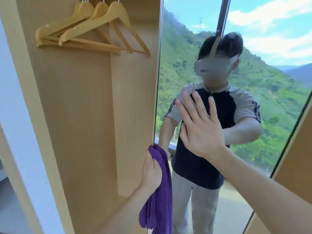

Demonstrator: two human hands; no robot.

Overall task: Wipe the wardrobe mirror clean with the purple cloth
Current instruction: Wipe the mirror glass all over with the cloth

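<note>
The wardrobe mirror (270, 102) fills the right half of the view and reflects a window, green hills and a person wearing a headset. My left hand (151, 173) grips the purple cloth (160, 200) at the mirror's left edge; the cloth hangs down in long folds below my fist. My right hand (199, 125) is spread flat with its fingers apart, palm toward the glass near the mirror's middle. Whether the palm touches the glass I cannot tell.
To the left is the wardrobe's open wooden compartment (94, 124), with several wooden hangers (94, 29) on a rail at the top. A wooden panel (297, 166) borders the mirror at the lower right. A pale wall runs down the far left.
</note>
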